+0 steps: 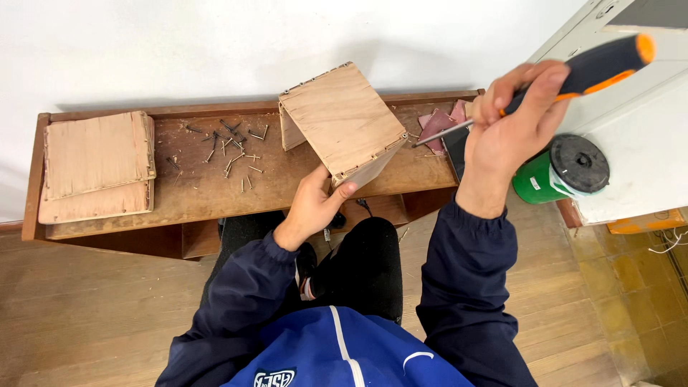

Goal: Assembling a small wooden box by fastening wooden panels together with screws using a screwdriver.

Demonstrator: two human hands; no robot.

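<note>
The left hand [312, 208] grips the lower corner of a tilted plywood box [342, 122] on the worktop [201, 190]. The right hand [512, 132], raised beside it, is closed around a black-and-orange screwdriver [573, 75], tip at the box's right edge. Loose nails [233, 150] lie left of the hands.

Raw matt plywood box [344, 122]; rough, worn wooden bench [193, 193].

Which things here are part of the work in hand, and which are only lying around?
In use: left hand steadying box; right hand gripping screwdriver.

Lying about: nails, boards, sandpaper, green spool.
</note>
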